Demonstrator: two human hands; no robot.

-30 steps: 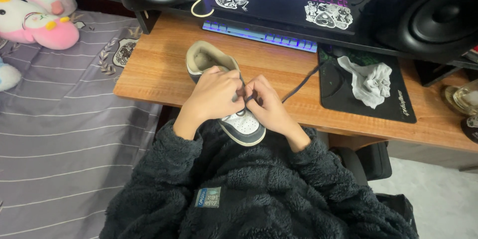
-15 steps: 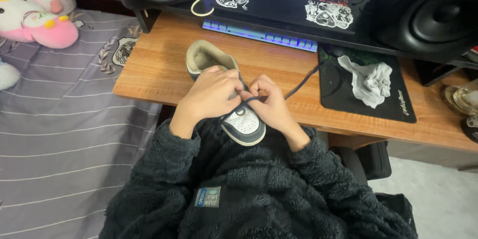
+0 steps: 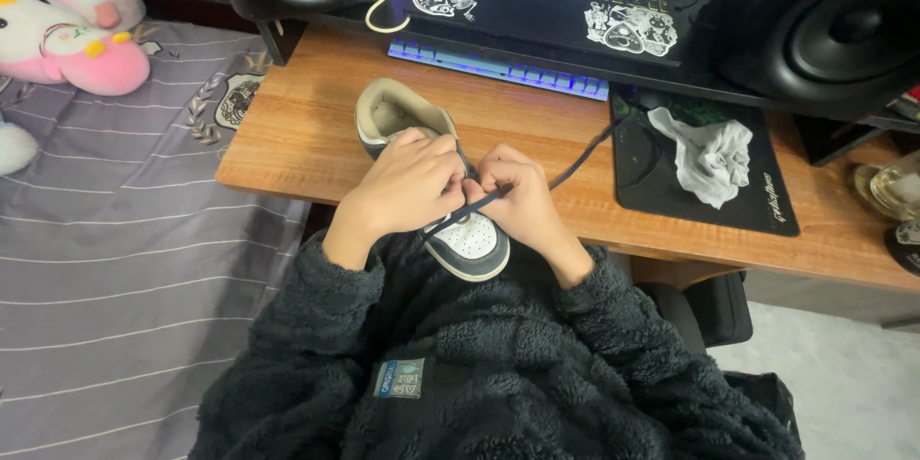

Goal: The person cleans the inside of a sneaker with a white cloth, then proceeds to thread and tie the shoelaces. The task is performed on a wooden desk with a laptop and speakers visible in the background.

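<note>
Wooden desk (image 3: 316, 125) beside grey striped bed (image 3: 115, 259).

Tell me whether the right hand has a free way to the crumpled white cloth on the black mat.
Probably yes: the right hand is busy with the shoe's lace, but only bare desk and mat lie between it and the cloth.

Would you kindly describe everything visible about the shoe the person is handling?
The shoe is a low sneaker with a tan collar and lining, a white perforated toe and dark trim. It lies on the wooden desk, toe toward the person and jutting over the edge. The left hand and right hand cover its middle, gripping a dark lace that trails right.
</note>
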